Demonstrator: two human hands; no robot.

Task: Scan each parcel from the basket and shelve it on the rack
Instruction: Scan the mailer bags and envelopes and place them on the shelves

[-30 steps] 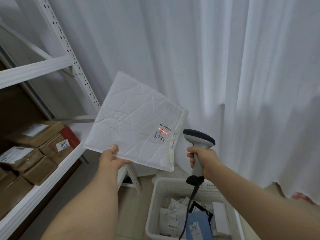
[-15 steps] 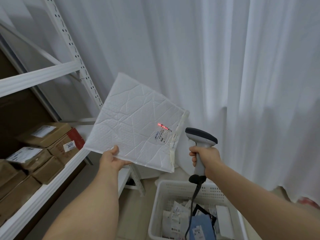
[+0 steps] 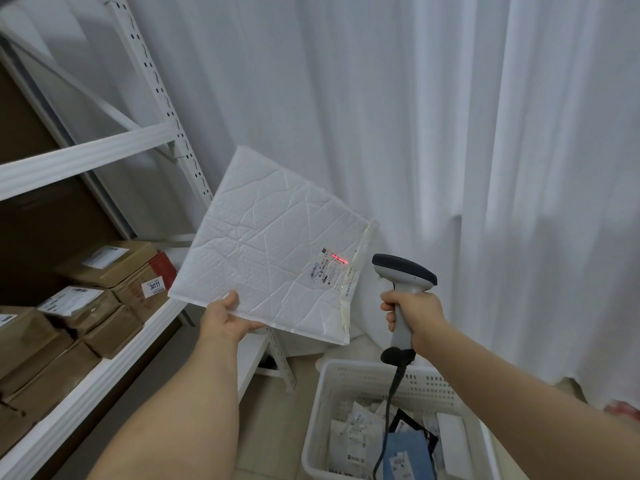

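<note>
— Two hands seen?
— Yes. Creased white padded mailer (image 3: 273, 244) is pinched at its lower-left edge by left hand (image 3: 227, 318), mid-frame, held up tilted in front of white curtain (image 3: 450, 133).
— Right hand (image 3: 412, 311)?
— Wrapped round grip of grey-and-black corded barcode scanner (image 3: 403, 282), just right of mailer; red scan line (image 3: 338, 258) is thrown at top of small printed label (image 3: 327, 271).
— Basket?
— White perforated plastic basket (image 3: 363, 375), lower right, w/ assorted parcels inside.
— Rack?
— White metal rack (image 3: 104, 368), left side; brown cardboard boxes (image 3: 110, 261) are stacked on shelf, one tagged 3011.
</note>
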